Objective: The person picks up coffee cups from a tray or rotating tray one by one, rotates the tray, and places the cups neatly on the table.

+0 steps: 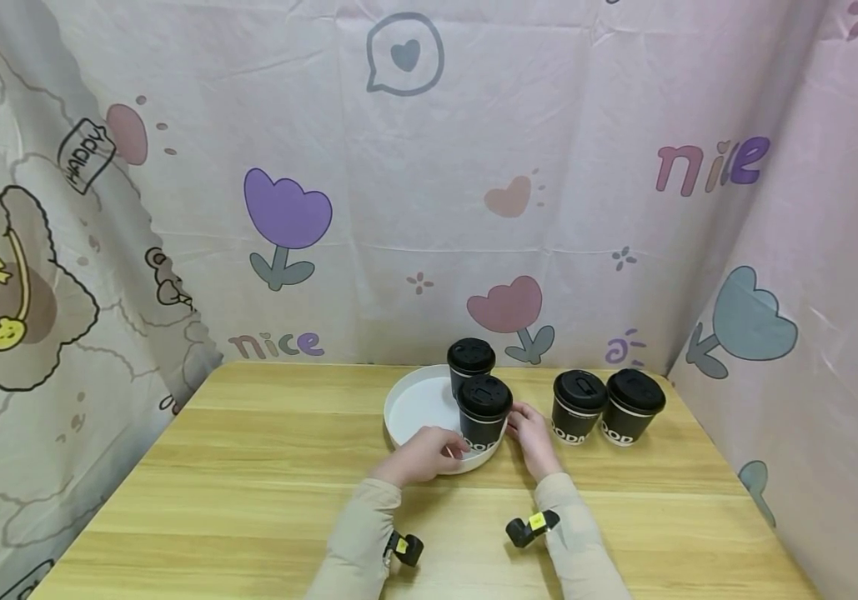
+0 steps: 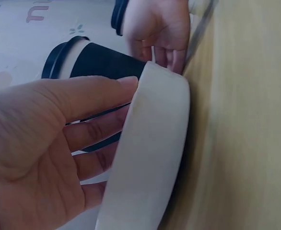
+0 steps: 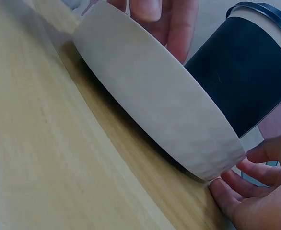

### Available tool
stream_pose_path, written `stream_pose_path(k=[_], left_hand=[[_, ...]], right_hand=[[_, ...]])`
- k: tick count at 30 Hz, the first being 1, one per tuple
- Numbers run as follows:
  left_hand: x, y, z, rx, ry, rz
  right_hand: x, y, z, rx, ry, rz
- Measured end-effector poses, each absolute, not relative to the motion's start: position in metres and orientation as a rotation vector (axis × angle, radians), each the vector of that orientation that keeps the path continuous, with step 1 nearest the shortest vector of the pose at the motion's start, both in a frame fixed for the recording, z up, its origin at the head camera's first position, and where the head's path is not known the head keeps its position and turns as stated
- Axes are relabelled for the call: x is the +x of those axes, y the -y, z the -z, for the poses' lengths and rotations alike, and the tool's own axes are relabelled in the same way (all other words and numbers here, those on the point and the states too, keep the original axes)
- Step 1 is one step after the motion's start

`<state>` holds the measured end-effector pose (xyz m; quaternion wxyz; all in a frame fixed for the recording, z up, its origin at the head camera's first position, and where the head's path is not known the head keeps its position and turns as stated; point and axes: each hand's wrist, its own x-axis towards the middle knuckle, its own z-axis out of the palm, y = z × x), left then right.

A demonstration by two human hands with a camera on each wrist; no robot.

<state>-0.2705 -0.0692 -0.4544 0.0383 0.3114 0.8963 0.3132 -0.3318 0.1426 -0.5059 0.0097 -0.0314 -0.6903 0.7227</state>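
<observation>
A round white tray (image 1: pixel 415 410) with a raised rim lies on the table. Two black paper coffee cups with black lids stand in it, a front cup (image 1: pixel 483 415) and a back cup (image 1: pixel 469 358) partly hidden behind it. My left hand (image 1: pixel 427 455) grips the tray's near-left rim; in the left wrist view its thumb lies on the rim (image 2: pixel 147 139) and the other fingers reach inside. On the right side, my right hand (image 1: pixel 532 433) holds the tray's edge, its fingertips at the rim and low on the wall in the right wrist view.
Two more lidded black cups, a nearer-left one (image 1: pixel 577 408) and a right one (image 1: pixel 631 407), stand close together right of the tray. The wooden table (image 1: pixel 271 483) ends at a printed curtain (image 1: pixel 398 208) behind. Each wrist wears a small black camera.
</observation>
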Motion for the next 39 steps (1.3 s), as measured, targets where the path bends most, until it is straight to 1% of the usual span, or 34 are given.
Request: stream_pose_path(k=[8, 16, 30, 35, 39], left_hand=[[-0.271, 0.067, 0.459, 0.938, -2.780, -0.954], [-0.274, 0.076, 0.460, 0.938, -2.832, -0.943], [-0.272, 0.093, 0.451, 0.895, -2.818, -0.968], [-0.274, 0.097, 0.451, 0.867, -2.793, -1.056], [-0.278, 0.104, 0.450, 0.791, -2.822, -1.217]], right_hand=[[-0.331, -0.142, 0.504, -0.090, 2.152, -2.262], [-0.330, -0.142, 0.503, -0.098, 2.150, -2.271], [-0.329, -0.142, 0.506, -0.045, 2.132, -2.282], [-0.327, -0.142, 0.504, -0.045, 2.134, -2.286], [-0.327, -0.142, 0.503, -0.050, 2.140, -2.283]])
